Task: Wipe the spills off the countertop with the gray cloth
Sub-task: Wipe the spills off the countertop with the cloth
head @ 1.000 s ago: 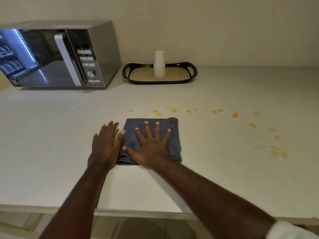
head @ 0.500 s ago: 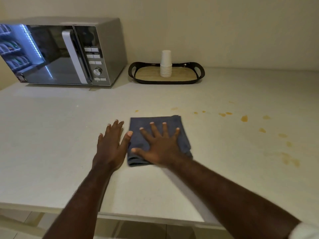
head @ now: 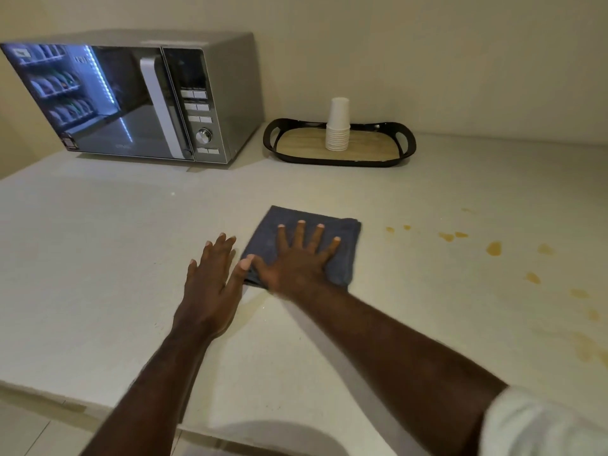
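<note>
A folded gray cloth (head: 342,255) lies flat on the pale countertop (head: 98,258). My right hand (head: 297,261) presses down on it, fingers spread wide. My left hand (head: 212,278) rests flat on the bare counter just left of the cloth, its thumb touching the cloth's near left corner. Orange-brown spills (head: 493,248) dot the counter to the right of the cloth, running from a small drop (head: 390,229) out to larger faint smears at the right edge (head: 589,353).
A silver microwave (head: 138,97) stands at the back left. A black-rimmed tray (head: 406,139) with a stack of white paper cups (head: 338,128) sits against the wall behind the cloth. The counter's front edge (head: 49,394) runs along the bottom left.
My right hand has slid the cloth away from me over the drops that lay just beyond it; those drops are gone from view. The left hand stays beside it.
</note>
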A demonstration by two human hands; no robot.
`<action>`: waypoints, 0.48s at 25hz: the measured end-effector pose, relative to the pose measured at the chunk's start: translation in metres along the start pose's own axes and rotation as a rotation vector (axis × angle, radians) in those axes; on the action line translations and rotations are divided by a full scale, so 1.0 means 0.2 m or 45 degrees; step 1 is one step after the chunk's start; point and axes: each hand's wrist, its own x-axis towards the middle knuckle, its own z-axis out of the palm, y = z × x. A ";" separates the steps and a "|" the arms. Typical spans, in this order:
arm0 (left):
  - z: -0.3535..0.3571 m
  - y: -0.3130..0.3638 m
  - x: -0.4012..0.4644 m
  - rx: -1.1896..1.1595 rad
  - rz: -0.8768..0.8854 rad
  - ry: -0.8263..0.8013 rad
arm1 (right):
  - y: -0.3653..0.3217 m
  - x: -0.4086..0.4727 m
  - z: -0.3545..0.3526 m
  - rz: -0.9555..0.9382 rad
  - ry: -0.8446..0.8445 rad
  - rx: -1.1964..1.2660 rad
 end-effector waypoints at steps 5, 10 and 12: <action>0.01 -0.04 0.02 0.031 0.007 0.032 | 0.02 0.34 -0.11 -0.152 -0.094 0.061; 0.02 -0.01 0.03 0.094 -0.002 0.011 | 0.66 0.47 -0.27 0.158 -0.099 -0.004; 0.02 0.00 0.02 0.115 -0.014 0.012 | 0.86 0.41 -0.29 0.235 -0.106 -0.004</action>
